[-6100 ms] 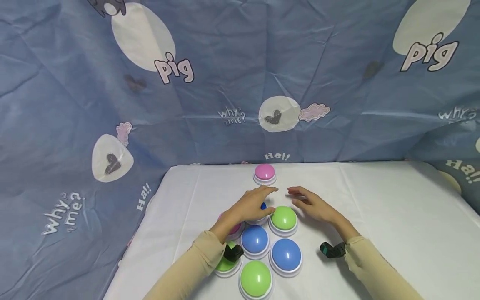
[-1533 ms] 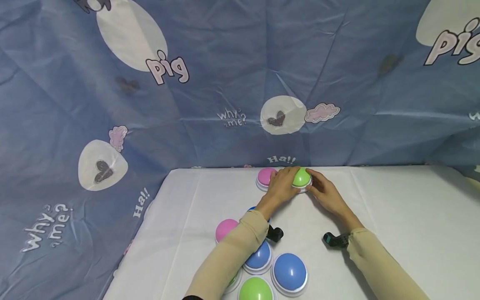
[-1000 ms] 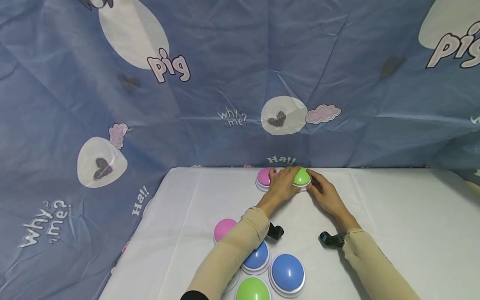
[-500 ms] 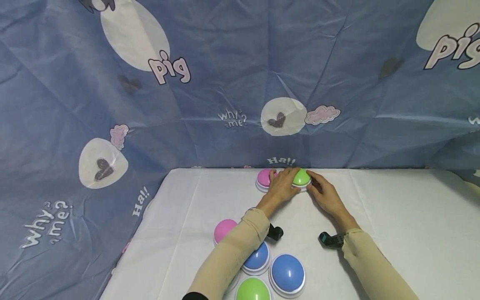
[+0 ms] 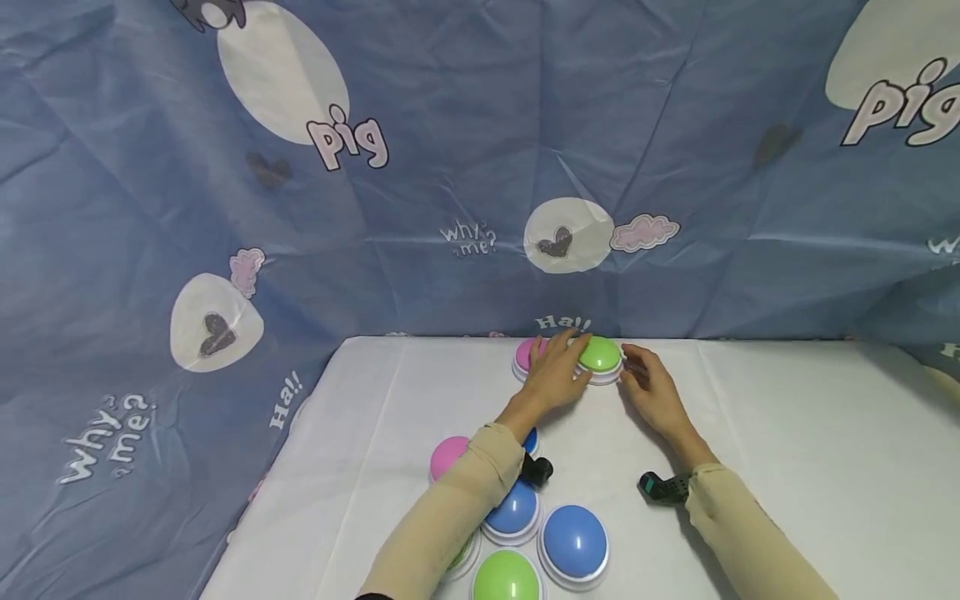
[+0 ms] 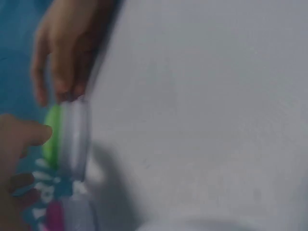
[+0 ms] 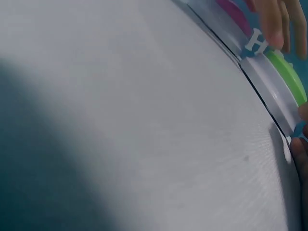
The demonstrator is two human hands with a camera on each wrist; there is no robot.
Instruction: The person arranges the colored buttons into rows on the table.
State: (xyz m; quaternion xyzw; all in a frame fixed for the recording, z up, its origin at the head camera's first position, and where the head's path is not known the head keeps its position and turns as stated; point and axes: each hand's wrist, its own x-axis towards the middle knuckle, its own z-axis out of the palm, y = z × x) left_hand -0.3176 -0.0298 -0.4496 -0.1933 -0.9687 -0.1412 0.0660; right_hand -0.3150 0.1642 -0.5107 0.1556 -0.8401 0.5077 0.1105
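Observation:
A green push button [image 5: 599, 355] with a white round base stands at the back of the table, just right of a pink push button [image 5: 528, 354]. My left hand [image 5: 553, 375] hovers between them, fingers loosely spread, covering part of the pink one. In the left wrist view, its thumb [image 6: 36, 133] overlaps the green dome [image 6: 52, 137]. My right hand [image 5: 651, 392] is at the green button's right edge, fingers relaxed and slightly bent beside the base [image 7: 274, 91]. Neither hand is wrapped around the button.
Nearer the front are a blue button [image 5: 575, 542], another blue one [image 5: 513, 508], a green one [image 5: 507, 577] and a pink one [image 5: 448, 457]; more are partly hidden under the left sleeve [image 5: 442, 517]. A blue printed cloth [image 5: 420, 167] hangs behind the white table [image 5: 390, 400].
The green button has gone from the front group to the back, beside the pink one. In the last half second my left hand has eased leftward off it, and my right fingers have drawn slightly away.

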